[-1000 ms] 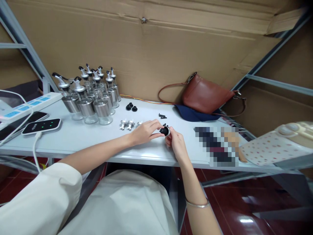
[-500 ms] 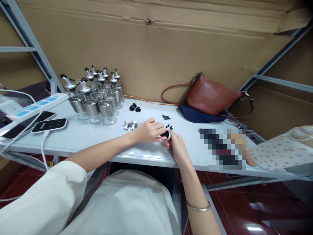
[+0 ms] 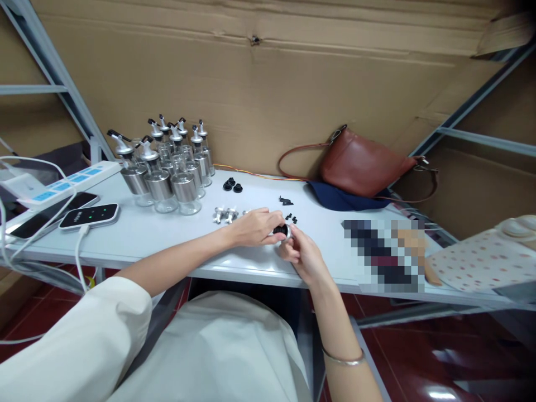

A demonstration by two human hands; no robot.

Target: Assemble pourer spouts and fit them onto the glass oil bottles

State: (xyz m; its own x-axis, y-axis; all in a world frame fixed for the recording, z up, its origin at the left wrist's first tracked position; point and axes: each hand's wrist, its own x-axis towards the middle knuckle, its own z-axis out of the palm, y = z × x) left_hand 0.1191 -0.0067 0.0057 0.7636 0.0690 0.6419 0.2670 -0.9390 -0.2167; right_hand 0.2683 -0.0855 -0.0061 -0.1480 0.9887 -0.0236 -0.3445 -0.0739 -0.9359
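My left hand (image 3: 252, 226) and my right hand (image 3: 302, 252) meet over the white table (image 3: 134, 234), both pinching a small black and silver cap (image 3: 283, 230) between their fingertips. Just left of my left hand lie a few silver spout pieces (image 3: 224, 214). Small black parts (image 3: 291, 218) lie right behind the cap, more black bits (image 3: 285, 200) lie farther back, and two black stoppers (image 3: 233, 185) sit toward the bottles.
Several glass bottles with silver spouts (image 3: 167, 170) stand at the back left. A power strip (image 3: 67, 181), a phone (image 3: 42, 209) and a black charging device (image 3: 90, 215) lie at the left. A brown bag (image 3: 362, 164) on blue cloth (image 3: 343, 198) sits at the back right.
My left fingers have closed over the cap and my right hand has turned slightly beneath it. The camera shifted a little, so everything sits slightly right in view.
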